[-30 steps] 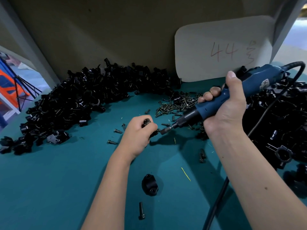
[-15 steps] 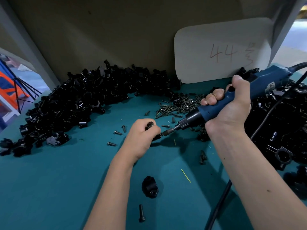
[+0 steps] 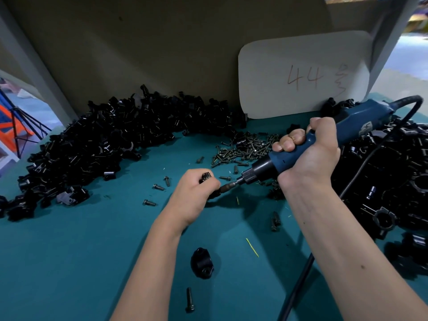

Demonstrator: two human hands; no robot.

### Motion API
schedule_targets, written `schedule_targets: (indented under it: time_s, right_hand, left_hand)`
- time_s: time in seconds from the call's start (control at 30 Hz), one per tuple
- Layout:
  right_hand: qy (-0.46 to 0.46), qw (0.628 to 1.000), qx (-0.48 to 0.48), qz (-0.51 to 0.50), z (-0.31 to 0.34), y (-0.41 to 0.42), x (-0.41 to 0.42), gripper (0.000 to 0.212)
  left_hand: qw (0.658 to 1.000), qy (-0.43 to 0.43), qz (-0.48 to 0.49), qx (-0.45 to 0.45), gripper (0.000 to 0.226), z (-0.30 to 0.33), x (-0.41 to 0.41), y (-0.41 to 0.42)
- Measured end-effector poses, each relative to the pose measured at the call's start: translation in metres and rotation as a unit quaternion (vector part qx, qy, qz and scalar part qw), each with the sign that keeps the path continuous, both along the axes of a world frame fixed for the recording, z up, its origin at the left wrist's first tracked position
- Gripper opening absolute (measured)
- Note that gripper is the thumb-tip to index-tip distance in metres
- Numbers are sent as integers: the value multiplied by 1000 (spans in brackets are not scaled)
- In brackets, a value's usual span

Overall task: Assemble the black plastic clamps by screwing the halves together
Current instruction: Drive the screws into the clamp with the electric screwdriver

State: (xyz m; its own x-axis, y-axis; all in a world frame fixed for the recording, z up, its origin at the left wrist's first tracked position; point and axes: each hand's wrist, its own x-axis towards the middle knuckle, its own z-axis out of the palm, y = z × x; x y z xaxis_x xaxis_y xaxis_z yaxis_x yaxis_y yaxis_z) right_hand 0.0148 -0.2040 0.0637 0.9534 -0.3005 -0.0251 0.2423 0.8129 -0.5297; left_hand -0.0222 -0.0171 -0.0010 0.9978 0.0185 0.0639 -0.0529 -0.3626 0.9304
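My left hand (image 3: pixel 193 195) grips a small black plastic clamp (image 3: pixel 206 177) just above the teal table; most of the clamp is hidden in my fist. My right hand (image 3: pixel 309 156) holds a blue electric screwdriver (image 3: pixel 324 144), fingers wrapped round its body. The driver slants down to the left, and its bit (image 3: pixel 228 186) meets the clamp at my left fingertips. A loose clamp half (image 3: pixel 202 262) lies on the table near me, with a single screw (image 3: pixel 190 298) below it.
A long heap of black clamp halves (image 3: pixel 104 144) curves along the back left. Another black heap (image 3: pixel 393 181) fills the right side. A pile of screws (image 3: pixel 245 148) lies at mid-back, with strays nearby. A white card marked 44 (image 3: pixel 303 75) leans on the wall. The driver's cord (image 3: pixel 301 276) runs toward me.
The right hand has shifted slightly right and down with the screwdriver, its bit staying at the clamp. The left hand keeps its grip with little movement.
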Motion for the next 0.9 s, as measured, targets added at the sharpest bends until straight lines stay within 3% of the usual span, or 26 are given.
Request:
schedule_targets:
  time_s: [0.2, 0.6, 0.9]
  right_hand:
    - [-2, 1000, -5, -5, 0, 2, 1, 31]
    - [-11, 1000, -12, 9, 0, 6, 0, 34]
    - [-44, 997, -60, -2, 4, 12, -2, 24]
  left_hand:
    - [1000, -6, -1, -23, 30, -2, 1, 2]
    - [1000, 1, -1, -22, 31, -4, 3, 2]
    - [999, -5, 10, -34, 30, -6, 1, 2]
